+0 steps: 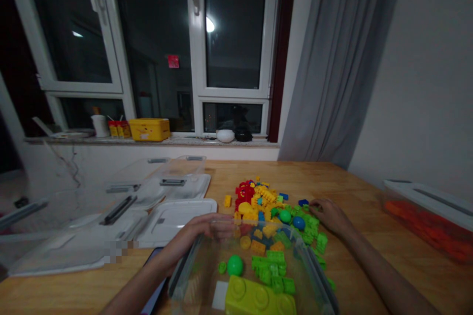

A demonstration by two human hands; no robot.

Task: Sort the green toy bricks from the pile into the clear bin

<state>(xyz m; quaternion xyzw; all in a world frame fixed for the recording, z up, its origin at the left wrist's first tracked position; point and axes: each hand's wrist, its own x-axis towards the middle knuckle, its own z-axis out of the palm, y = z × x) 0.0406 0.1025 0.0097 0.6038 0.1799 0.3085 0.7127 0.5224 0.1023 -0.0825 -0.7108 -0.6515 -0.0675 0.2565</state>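
Gently, I'd rake green bricks [313,227] beside my right grip [325,212]; its closure, like my left grip's [207,227], I can't make out.

Blocks [265,194] are heaped between the left fingers [219,217] and right fingers [315,203]. Nearer than both, a bin [197,275] is placed; leftward, lids [176,220] are laid.

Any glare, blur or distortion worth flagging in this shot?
Head view: dim light, with a lamp's reflection glaring in the window; head view: left window frames slant, probably lens distortion; head view: the orange-filled box looks soft, a pixelated patch lies at lower left, yet the blocks remain distinguishable.
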